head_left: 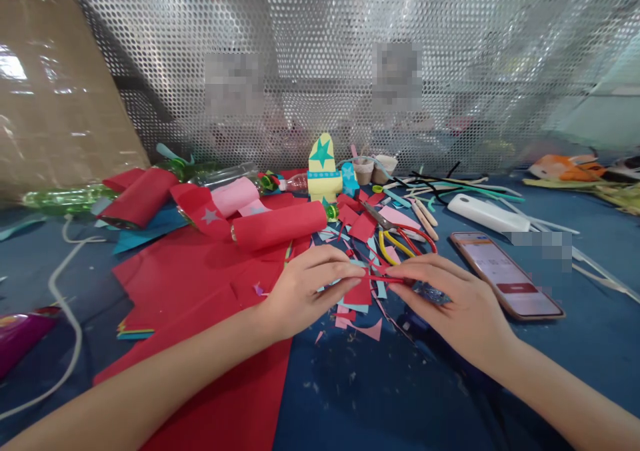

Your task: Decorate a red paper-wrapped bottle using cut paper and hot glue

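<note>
My left hand (310, 290) pinches one end of a thin red paper strip (381, 278), seen nearly edge-on. Its other end is between the thumb and fingers of my right hand (453, 301). Below and behind the strip lie small red, pink and light-blue paper scraps (359, 295). Scissors (400, 230) with red and yellow handles rest just beyond my right fingers. Large red paper sheets (170, 271) spread beneath and beside my left forearm. A bottle wrapped in red paper (280, 224) lies beyond my left hand.
A phone (507, 274) and a white glue-gun-like object (487, 212) lie at right. More paper-wrapped bottles (145, 194) and a white cord (67, 291) are at left. A star-decorated yellow paper piece (323, 168) stands before the perforated metal panel (320, 31). A cardboard box (65, 78) stands far left.
</note>
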Demonstrator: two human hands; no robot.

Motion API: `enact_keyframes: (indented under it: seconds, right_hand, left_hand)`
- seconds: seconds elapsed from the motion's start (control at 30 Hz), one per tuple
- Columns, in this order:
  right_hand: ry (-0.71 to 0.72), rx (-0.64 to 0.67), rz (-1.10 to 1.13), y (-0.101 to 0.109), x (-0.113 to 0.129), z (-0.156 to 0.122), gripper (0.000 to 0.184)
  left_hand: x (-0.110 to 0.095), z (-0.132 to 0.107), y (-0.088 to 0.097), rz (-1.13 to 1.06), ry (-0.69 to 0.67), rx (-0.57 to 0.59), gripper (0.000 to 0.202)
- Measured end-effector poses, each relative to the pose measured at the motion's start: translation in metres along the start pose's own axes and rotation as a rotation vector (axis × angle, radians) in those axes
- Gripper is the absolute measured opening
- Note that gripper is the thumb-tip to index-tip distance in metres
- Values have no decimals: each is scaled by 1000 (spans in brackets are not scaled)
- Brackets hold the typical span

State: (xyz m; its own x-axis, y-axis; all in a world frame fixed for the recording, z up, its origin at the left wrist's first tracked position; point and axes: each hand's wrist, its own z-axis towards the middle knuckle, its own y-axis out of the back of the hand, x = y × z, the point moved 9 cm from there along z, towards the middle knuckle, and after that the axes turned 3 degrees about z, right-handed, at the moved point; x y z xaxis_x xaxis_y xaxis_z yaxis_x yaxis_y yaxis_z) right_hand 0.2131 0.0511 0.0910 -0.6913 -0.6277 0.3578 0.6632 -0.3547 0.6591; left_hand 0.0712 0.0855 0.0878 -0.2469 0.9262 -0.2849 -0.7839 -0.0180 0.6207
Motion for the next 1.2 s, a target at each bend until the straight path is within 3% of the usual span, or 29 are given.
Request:
enact_keyframes:
  seconds: [0.13,0.33,0.63,0.67,0.77,0.9,1.2]
  right_hand:
    - [47,7,-23,-1,7,0,12]
    - [-18,-24,-110,0,-4,1,7]
    - [-197,-5,-73,3,-29,3,4]
    - [-201,9,-73,1,-30,2,10]
    - [-170,71,-76,-8,-26,1,29]
    - [-110,101,-37,-15,-19,-2,12]
    - [-70,37,-42,-8,-10,-1,11]
  left_hand:
    - [-1,1,-4,-40,-11,35,18]
    - [8,1,-5,6,41,20,16]
    - [50,-5,-2,-11,393,-18,8]
    - [52,-5,-4,-19,408,-3,7]
    - [45,-6,-11,-78,395,44,6]
    - [28,-4,-14,-134,295,39,7]
    - [24,-4,-12,-81,233,20,5]
